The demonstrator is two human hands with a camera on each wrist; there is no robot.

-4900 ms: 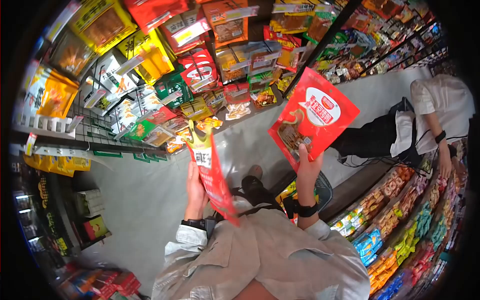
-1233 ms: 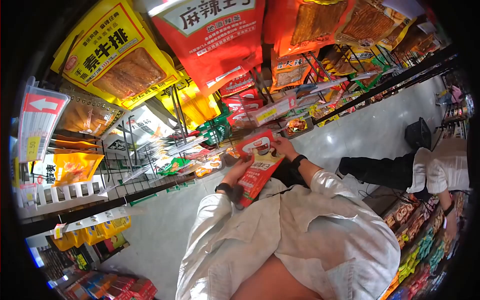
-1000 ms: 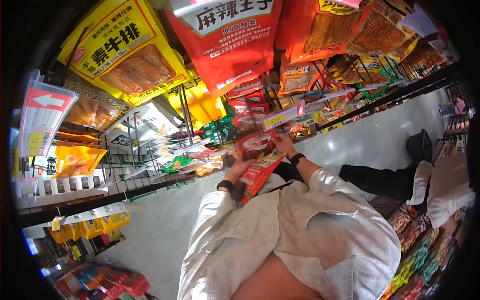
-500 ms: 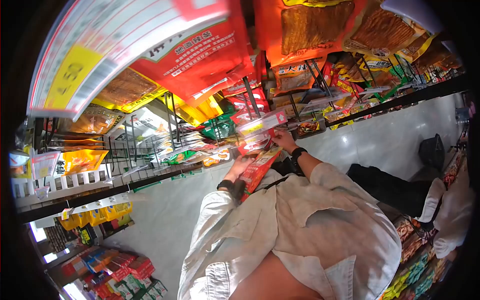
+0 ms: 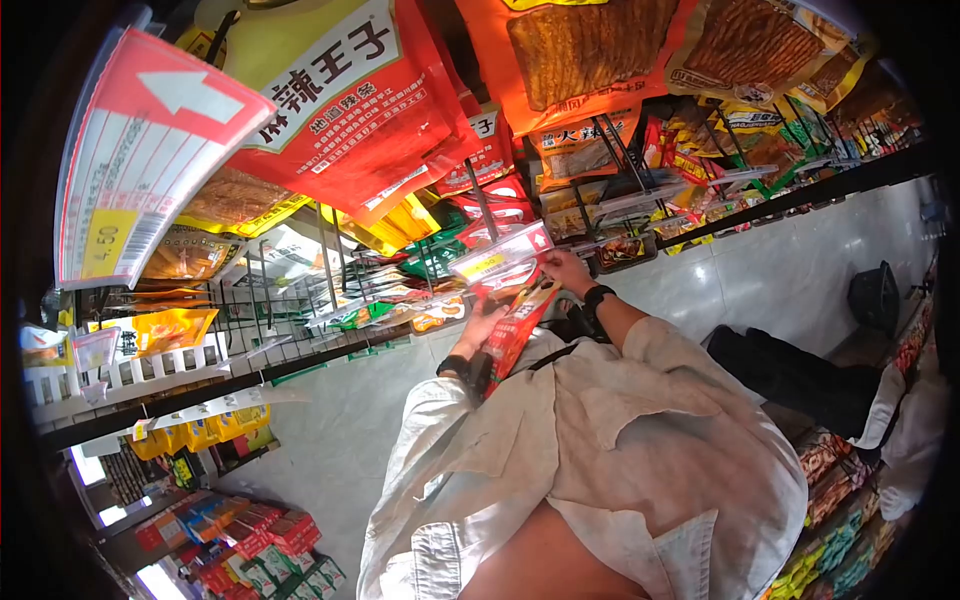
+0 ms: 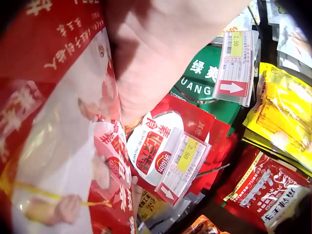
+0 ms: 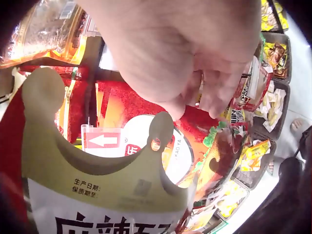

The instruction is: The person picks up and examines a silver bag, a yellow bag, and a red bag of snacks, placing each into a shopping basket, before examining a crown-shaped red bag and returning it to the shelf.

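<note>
My left hand grips a red snack packet with a crown-shaped top, held low in front of the shelf. Its printed side fills the left of the left wrist view; its olive top edge and white label cross the right wrist view. My right hand pinches the upper edge of a red snack packet with a white oval, close under a price tag on a hook. Similar red packets with white ovals hang on the rack behind another tag.
Large red and yellow snack bags hang above my hands, with a big price tag at left. A rail runs along the rack's lower edge. Another person's dark-trousered leg and a black bin are at right.
Several seconds ago my hands held the two packets apart over the aisle. Now both are close together at the rack. In the last second the crown-topped packet has turned more edge-on.
</note>
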